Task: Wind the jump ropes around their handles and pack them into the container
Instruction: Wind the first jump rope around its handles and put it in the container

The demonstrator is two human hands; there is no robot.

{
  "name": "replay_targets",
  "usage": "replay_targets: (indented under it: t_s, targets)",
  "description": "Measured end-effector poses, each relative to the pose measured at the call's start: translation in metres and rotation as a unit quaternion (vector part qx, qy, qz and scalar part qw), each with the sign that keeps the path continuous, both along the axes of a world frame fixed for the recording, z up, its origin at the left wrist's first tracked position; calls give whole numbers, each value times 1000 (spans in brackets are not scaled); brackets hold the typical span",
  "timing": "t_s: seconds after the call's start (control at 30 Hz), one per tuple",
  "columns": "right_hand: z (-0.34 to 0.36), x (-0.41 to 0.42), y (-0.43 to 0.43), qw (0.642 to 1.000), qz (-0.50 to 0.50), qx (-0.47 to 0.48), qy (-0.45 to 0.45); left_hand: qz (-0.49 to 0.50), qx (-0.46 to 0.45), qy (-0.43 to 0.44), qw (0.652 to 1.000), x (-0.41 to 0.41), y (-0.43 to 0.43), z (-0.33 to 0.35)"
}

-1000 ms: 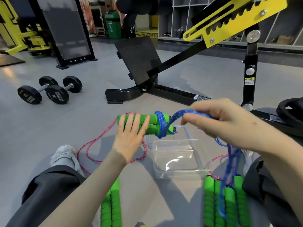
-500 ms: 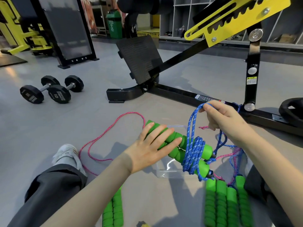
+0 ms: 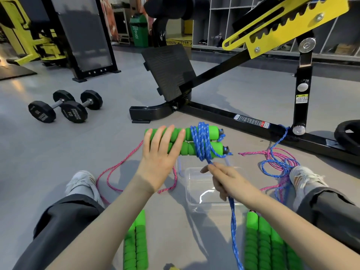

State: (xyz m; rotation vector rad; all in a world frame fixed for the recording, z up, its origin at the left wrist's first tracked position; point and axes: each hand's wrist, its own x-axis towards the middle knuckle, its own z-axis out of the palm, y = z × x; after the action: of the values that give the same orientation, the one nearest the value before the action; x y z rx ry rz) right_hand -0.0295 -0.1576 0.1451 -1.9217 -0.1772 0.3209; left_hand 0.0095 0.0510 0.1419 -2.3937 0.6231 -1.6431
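Left grip (image 3: 159, 158) — two handles (image 3: 187, 133), one rope (image 3: 202, 142)

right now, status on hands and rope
Left hand grips green handles. Right hand holds blue rope, partly wound. Slack tangled with pink rope by right shoe. Container empty.

Charcoal trousers (image 3: 64, 217) cover both legs, white trainers (image 3: 306, 177) with faint tan stripes on the feet; left hand (image 3: 157, 152), right hand (image 3: 226, 180) and forearms (image 3: 116, 215) are bare

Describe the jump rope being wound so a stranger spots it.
Before the black-and-yellow bench frame, above the clear plastic container, the left hand holds two green foam handles. Only this pair has blue braided rope coiled around it.
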Motion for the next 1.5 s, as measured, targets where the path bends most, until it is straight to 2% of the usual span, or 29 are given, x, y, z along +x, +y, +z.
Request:
replay_targets:
  t_s: [0.1,0.17,0.23,0.3,0.37,0.5,0.63,0.8,0.9,1.0,1.2,1.37,1.5]
  targets:
    - [4,-9,10,998,26,-58,10,60,-11,23,998,4,5,-3]
    - [12,-14,14,992,34,-120,-21,89,-19,38,995,6,6,-5]
    - [21,-22,18,970,68,-222,-69,107,-27,55,992,5,3,-7]
    - [30,-31,20,934,115,-323,-101,122,-34,72,989,4,-1,-8]
    - [40,-38,21,912,154,-361,-122,132,-31,83,987,4,-2,-10]
    - [80,-41,6,911,163,-334,-177,134,15,93,986,5,5,-14]
    - [113,-41,-15,913,141,-270,-271,112,47,92,988,3,0,-14]
    - [118,-35,-24,917,142,-193,-320,44,87,77,992,-3,-18,-11]
    - [116,-27,-31,916,84,-175,-353,8,96,77,992,-7,-24,-11]
    - [115,-21,-40,931,19,-140,-337,-27,106,64,992,-13,-28,-9]
    - [97,-5,-53,946,-35,-109,-303,-120,118,1,986,-22,-37,-3]
    - [74,2,-58,972,-39,-50,-225,-167,99,-17,981,-28,-41,2]
    - [48,3,-54,990,-2,19,-140,-167,72,-22,983,-27,-41,7]
